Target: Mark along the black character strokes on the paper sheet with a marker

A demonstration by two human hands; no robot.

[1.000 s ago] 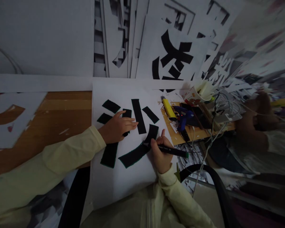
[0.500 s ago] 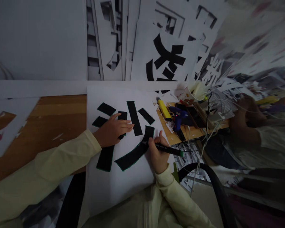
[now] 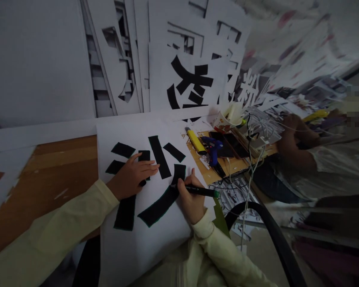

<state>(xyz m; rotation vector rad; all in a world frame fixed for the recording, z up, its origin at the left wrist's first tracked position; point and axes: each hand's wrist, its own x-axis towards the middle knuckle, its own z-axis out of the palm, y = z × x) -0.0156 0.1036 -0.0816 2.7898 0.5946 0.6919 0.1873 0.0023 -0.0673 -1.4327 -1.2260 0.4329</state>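
Note:
A large white sheet (image 3: pixel 119 255) carries bold black character strokes, some with thin green outlines. My right hand (image 3: pixel 193 199) pinches a black marker (image 3: pixel 201 191) with a green end. The marker's tip meets the curved black stroke (image 3: pixel 158 207) near its upper part. My left hand (image 3: pixel 134 173) lies flat across the left strokes, fingers stretched toward the long upright stroke (image 3: pixel 159 157). Under its thumb side a small dark round end (image 3: pixel 143 183) shows; whether the hand grips it is unclear.
Right of the sheet lie a yellow-handled cutter (image 3: pixel 195 140), a blue glue gun (image 3: pixel 213 147) and dark phones (image 3: pixel 236 144). Behind them stand a paper cup (image 3: pixel 223 122) and tangled cables (image 3: pixel 261 127). Cut-out boards lean at the back. Another person's arm (image 3: pixel 299 135) rests at right.
The view has turned a little, so the scene sits further left and lower. Both hands keep nearly the same places on the sheet, the marker still at the curved stroke.

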